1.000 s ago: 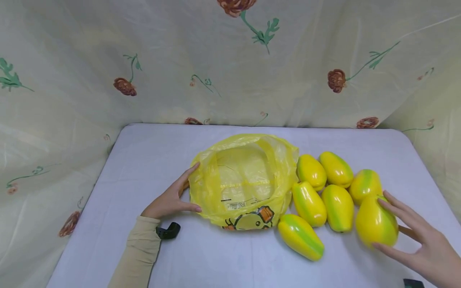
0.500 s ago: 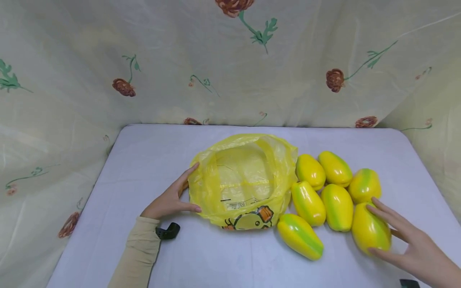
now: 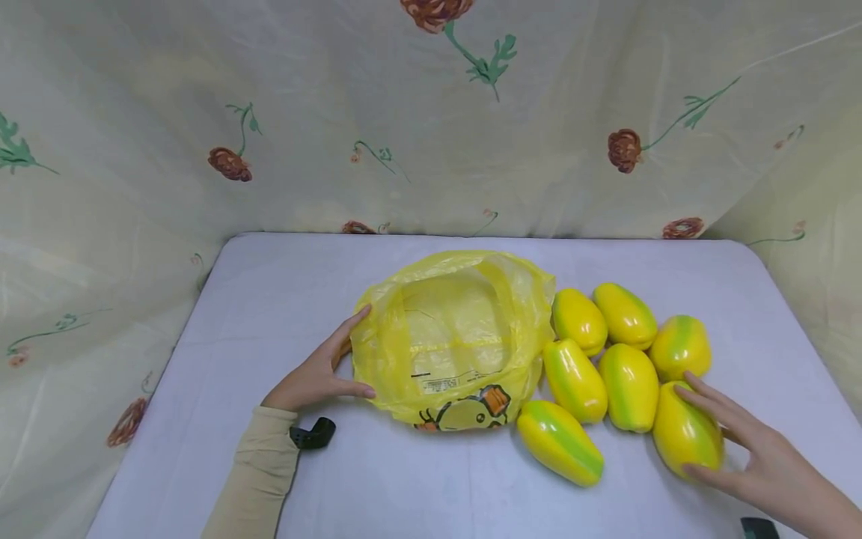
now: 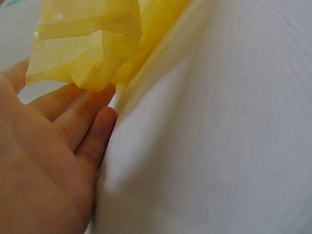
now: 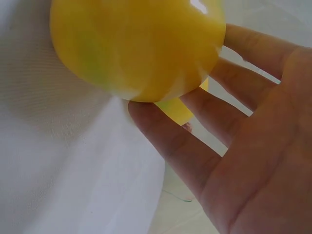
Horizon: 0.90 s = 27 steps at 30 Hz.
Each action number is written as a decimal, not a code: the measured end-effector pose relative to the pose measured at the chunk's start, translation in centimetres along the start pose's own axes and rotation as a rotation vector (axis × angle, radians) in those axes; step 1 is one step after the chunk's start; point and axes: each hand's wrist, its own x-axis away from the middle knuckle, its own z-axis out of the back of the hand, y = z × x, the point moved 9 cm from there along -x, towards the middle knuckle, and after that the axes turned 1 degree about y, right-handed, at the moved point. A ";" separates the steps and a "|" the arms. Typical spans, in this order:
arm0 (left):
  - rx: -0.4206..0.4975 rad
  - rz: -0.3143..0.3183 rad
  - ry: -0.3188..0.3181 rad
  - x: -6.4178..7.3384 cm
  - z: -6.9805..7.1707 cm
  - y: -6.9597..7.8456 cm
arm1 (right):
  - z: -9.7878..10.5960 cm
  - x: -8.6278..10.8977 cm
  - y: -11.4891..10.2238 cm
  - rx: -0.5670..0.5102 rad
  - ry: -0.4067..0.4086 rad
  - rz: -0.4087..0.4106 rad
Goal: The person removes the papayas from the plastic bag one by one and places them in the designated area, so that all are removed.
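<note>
A yellow plastic bag (image 3: 384, 359) with a cartoon duck print lies on the table, its wide mouth facing up. My left hand (image 3: 316, 374) rests against the bag's left side with thumb and fingers spread; in the left wrist view, nearly straight fingers (image 4: 80, 114) touch the crumpled plastic. At the right, my right hand (image 3: 761, 449) holds a glossy yellow-green papaya (image 3: 683, 430) by its right side, thumb in front and fingers behind. In the right wrist view, the fingertips (image 5: 144, 109) meet the fruit's underside. The papaya stands on the table beside the others.
Several more papayas (image 3: 629, 389) are grouped between the bag and my right hand, one (image 3: 560, 443) lying nearest the front. A white cloth (image 3: 404, 486) covers the table. Flower-patterned curtains (image 3: 323, 112) hang behind and at both sides.
The right hand has brought its papaya down and a little left, onto the table beside the group. My left hand and the bag have stayed in place.
</note>
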 end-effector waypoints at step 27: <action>-0.015 -0.022 0.034 0.6 0.9 0.1 | 2.0 0.7 -1.7 -0.050 0.257 0.085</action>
